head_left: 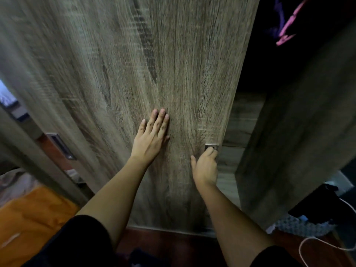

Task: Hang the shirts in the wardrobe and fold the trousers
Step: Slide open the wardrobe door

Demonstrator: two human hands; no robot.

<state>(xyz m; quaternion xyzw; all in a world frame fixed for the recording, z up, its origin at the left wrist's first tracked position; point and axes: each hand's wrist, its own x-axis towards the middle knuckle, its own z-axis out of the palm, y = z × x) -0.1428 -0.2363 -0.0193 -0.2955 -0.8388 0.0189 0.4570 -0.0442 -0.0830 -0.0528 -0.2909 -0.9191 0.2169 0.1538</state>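
Note:
A wood-grain sliding wardrobe door fills the middle of the view. My left hand lies flat on it with straight fingers pressed to the panel. My right hand has its fingers hooked into the small metal recessed handle at the door's right edge. To the right of that edge the wardrobe interior is dark, with a pink and purple garment hanging at the top. No shirt or trousers are in either hand.
A second door panel stands at the right. Another recessed handle shows at the left. An orange bedspread lies lower left. Dark clothes and a white cable sit on the floor lower right.

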